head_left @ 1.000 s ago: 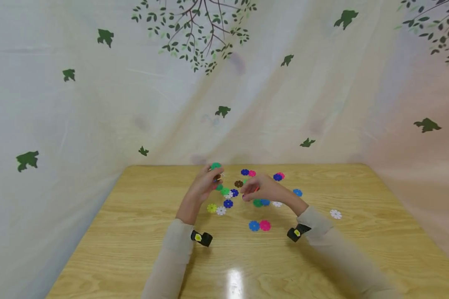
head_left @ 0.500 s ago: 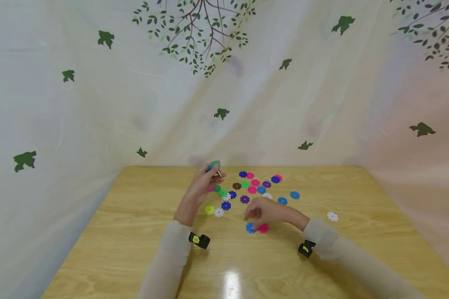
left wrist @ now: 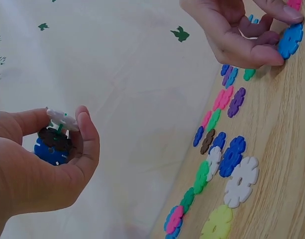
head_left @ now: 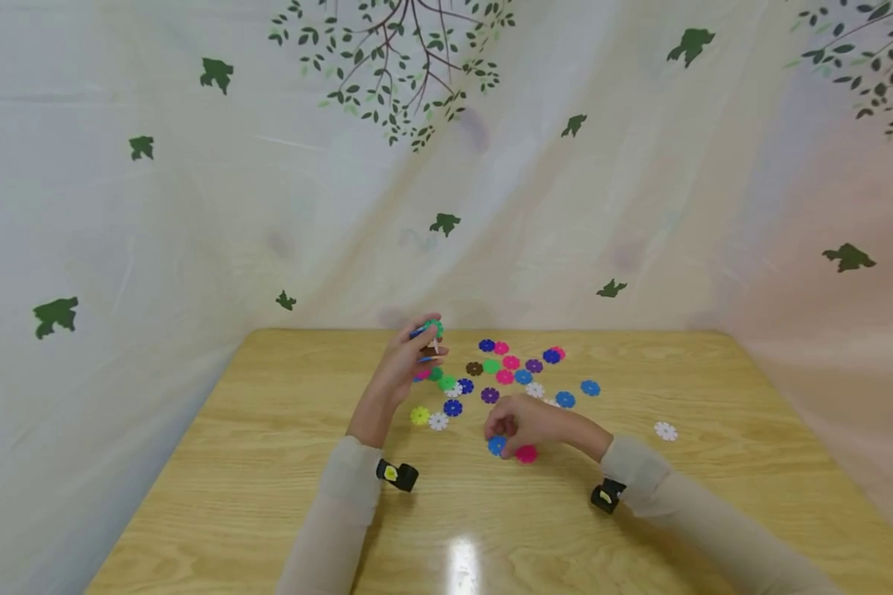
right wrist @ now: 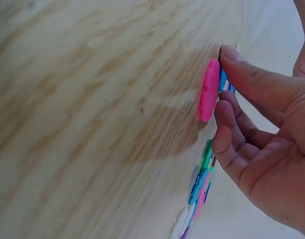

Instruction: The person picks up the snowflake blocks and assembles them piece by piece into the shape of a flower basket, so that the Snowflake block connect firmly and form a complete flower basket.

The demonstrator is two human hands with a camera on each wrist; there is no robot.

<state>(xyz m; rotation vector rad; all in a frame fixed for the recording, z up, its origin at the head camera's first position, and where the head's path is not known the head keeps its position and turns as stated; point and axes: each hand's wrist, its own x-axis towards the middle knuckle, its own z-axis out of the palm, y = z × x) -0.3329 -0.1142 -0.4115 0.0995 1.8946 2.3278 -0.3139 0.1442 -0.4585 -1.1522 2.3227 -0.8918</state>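
Two pale sleeves (head_left: 327,516): lay nearest over the wooden table (head_left: 231,529), each with a small black camera (head_left: 398,475) at the cuff.
Pink disc (head_left: 527,454): rested on the wood just beside the right thumb, held by nothing.
Blue disc (head_left: 496,446): sat between the right thumb and a fingertip, near the pink disc; whether it was fully clear of the wood could not be told.
Right hand (head_left: 532,420): held the blue disc in a narrow pinch, other fingers bent inward.
Change at the pinch: half a second earlier the blue disc lay next to the pink one with the thumb over it; now it was gripped and drawn slightly away, so one more loose piece had been taken up.
Yellow disc (head_left: 420,415) and white disc (head_left: 437,421): lay side by side left of the pinch.
Purple disc (head_left: 489,396): lay alone just beyond the right hand.
Left hand (head_left: 398,368): curled round an apparently joined cluster (left wrist: 55,139) of white, brown and blue pieces, raised near the table's far edge; it had barely moved.
Pale curtain (head_left: 342,240): hung behind, printed with green birds.
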